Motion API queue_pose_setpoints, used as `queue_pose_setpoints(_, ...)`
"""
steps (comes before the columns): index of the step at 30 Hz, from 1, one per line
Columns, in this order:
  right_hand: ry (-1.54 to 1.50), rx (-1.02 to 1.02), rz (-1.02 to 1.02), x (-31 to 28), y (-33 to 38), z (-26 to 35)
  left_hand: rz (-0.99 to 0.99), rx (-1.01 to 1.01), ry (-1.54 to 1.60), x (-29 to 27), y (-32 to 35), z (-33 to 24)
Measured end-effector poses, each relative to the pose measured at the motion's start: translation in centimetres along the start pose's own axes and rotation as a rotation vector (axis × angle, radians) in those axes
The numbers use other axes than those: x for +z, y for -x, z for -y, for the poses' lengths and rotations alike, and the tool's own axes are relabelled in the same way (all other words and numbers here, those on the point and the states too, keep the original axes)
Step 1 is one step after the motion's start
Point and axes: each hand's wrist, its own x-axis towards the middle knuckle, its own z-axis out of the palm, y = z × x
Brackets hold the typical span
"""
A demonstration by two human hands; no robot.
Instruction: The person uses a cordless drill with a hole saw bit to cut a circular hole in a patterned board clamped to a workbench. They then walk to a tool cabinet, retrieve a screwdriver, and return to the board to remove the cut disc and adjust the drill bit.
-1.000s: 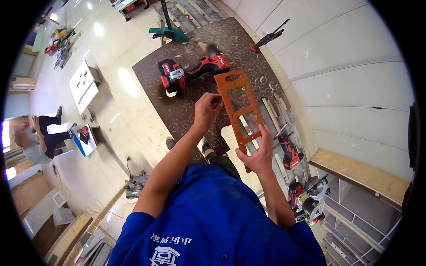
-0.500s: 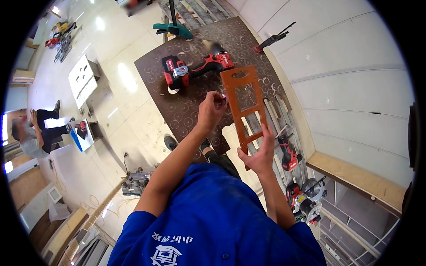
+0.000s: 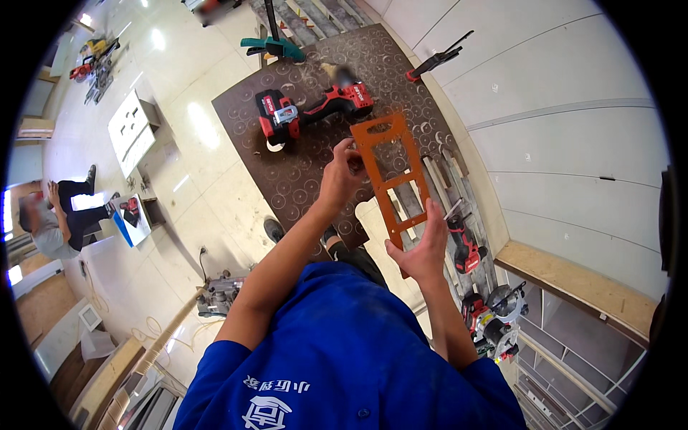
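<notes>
My right hand (image 3: pixel 423 247) grips the near end of a flat orange frame (image 3: pixel 403 178), thumb on one side and fingers along its right edge. The frame slants away from me, its far end with the long slot standing out against the brown, circle-patterned surface (image 3: pixel 283 183). My left hand (image 3: pixel 339 178) is just beside the frame's left edge, fingers curled narrow toward the thumb; I cannot tell whether they pinch something small or touch the frame. Beyond that hand, a red-and-black cordless drill (image 3: pixel 351 100) lies on the surface. A green clamp (image 3: pixel 279 49) sits at the far left edge, a red-and-black clamp (image 3: pixel 433 63) at the far right. To my right, another red-and-black power tool (image 3: pixel 466 251) lies on grey slats (image 3: pixel 479 281).
</notes>
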Motion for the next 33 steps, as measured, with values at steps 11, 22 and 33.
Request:
queue_pose_setpoints(11, -0.047, 0.035, -0.012, 0.1, 0.9, -0.5, 0.029, 0.019, -0.094, 0.2, 0.4, -1.1)
queue_pose_setpoints(22, -0.023, 0.048, 0.014, 0.5, 1.7, 0.1, 0.008, -0.003, -0.075, 0.4, 0.9, -0.7)
queue_pose_setpoints(33, -0.122, 0.123, -0.036, 0.7, 2.5, -1.2, -0.096, 0.02, -0.035, -0.1, 1.7, -0.5)
